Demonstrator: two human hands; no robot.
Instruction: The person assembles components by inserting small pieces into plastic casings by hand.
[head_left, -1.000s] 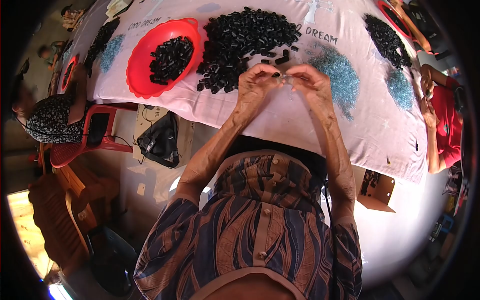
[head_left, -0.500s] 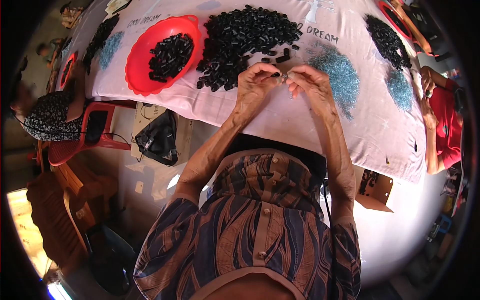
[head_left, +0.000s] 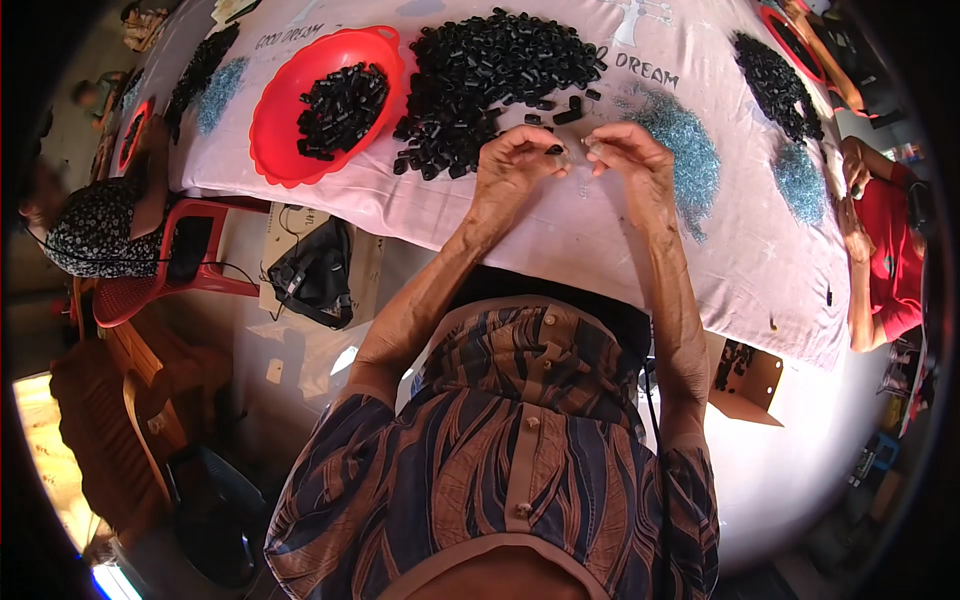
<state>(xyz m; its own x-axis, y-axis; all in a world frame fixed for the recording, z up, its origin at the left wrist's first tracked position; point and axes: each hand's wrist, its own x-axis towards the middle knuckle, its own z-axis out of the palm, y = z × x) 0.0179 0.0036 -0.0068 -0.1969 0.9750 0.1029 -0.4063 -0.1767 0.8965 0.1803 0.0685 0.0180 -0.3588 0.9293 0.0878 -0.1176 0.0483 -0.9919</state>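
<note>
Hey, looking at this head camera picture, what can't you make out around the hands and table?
In the head view:
- Black piece in the left hand: partly covered by fingertips.
- Anything pinched in the right hand: too small to tell.
- Bluish pile: single bits too small.
- Cardboard box: partly hidden by the tablecloth and right forearm.

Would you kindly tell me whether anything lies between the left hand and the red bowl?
Yes, part of the heap of black pieces lies on the cloth between the left hand and the red bowl; it looks low enough to pass over.
</note>
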